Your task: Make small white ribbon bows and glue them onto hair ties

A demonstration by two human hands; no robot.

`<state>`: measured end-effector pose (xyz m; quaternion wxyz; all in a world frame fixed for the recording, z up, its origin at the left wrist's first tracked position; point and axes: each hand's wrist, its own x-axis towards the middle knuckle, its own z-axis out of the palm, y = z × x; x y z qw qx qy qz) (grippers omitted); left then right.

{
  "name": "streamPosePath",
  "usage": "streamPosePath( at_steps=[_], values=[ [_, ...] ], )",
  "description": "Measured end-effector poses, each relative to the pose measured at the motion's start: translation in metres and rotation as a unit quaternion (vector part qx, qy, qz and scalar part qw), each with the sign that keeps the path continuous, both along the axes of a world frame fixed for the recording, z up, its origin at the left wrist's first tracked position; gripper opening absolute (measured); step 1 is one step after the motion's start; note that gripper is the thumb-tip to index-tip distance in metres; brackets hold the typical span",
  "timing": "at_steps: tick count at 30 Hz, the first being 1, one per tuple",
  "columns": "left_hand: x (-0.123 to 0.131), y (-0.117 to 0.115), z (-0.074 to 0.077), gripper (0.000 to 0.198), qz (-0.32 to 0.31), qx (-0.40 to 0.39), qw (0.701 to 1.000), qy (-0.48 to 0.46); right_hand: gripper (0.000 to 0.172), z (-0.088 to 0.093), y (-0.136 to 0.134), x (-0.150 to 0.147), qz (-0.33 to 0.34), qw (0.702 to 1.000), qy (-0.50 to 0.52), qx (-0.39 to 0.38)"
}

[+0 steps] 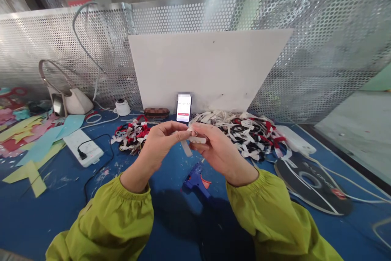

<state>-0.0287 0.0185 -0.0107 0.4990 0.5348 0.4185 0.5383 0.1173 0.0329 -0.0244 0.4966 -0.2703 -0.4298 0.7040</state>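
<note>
My left hand point(163, 141) and my right hand point(215, 145) meet in front of me, fingertips nearly touching. Between them they pinch a white ribbon point(187, 148), whose loose tail hangs down below the left fingers. Its upper part is mostly covered by my fingers. Below the hands a blue glue gun point(195, 179) with an orange trigger lies on the blue table point(165, 216). Just beyond my right hand spreads a heap of white, black and red ribbon pieces point(244, 130). A smaller heap of red, black and white ribbon pieces point(132, 134) lies beyond my left hand.
A lit phone point(184, 108) leans against a white board point(201, 69). On the left are a power strip point(83, 147) with a black cord, coloured paper point(36, 175) and a handbag point(75, 100). A black ribbon reel point(311, 183) and white cables lie right.
</note>
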Motion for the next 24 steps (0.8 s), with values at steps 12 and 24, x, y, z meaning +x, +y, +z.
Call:
streamPosePath(
  at_steps=[12,24],
  values=[
    [0.002,0.002,-0.004,0.020,0.073,-0.062,0.992,-0.077,0.018,0.005,0.000,0.006,-0.168,0.904,-0.323,0.225],
    [0.006,0.003,-0.008,0.024,0.124,-0.090,0.982,-0.106,0.021,-0.006,0.002,-0.002,-0.108,0.885,-0.371,0.261]
  ],
)
